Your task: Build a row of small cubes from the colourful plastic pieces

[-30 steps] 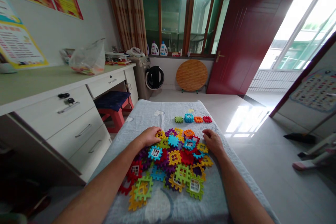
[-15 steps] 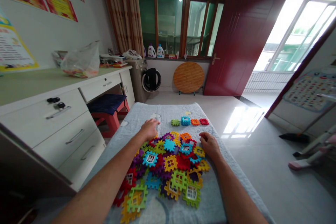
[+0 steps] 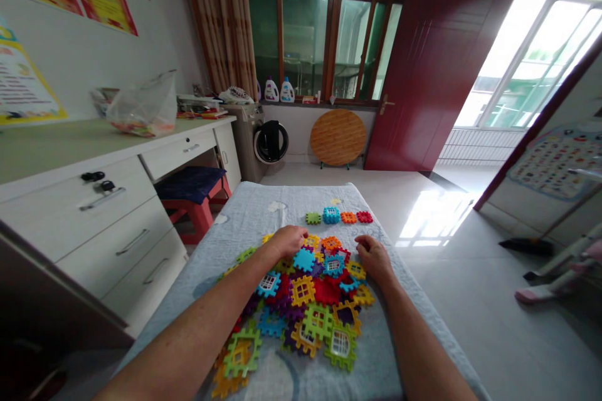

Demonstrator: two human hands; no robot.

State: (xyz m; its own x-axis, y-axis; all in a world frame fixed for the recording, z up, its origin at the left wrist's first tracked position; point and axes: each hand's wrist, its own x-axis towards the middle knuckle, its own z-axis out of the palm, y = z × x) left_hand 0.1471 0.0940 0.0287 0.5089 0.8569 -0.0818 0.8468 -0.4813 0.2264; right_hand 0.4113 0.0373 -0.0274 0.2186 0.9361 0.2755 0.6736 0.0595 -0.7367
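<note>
My left hand (image 3: 289,242) reaches over the back of a heap of plastic building tiles, its fingers curled down beside a yellow tile (image 3: 311,242). What lies under those fingertips is hidden. My right hand (image 3: 375,257) rests on the cloth at the heap's right edge, fingers loosely bent and apart, with nothing in them. A blue solid tile (image 3: 304,259), an orange tile (image 3: 331,243) and a blue window tile (image 3: 334,265) lie between the hands. Behind the heap stand a green piece (image 3: 313,218), a blue block (image 3: 331,215), an orange piece (image 3: 348,218) and a red piece (image 3: 364,217) in a row.
A pale blue cloth (image 3: 256,200) covers the table. To the left are a white desk (image 3: 136,213) and a red stool (image 3: 200,207). A washing machine (image 3: 244,144), a round wooden tabletop (image 3: 337,136) and a dark red door (image 3: 423,69) stand beyond.
My left hand has moved right, from the back left of the heap to over its back middle, and its fingers have curled. My right hand has stayed nearly still.
</note>
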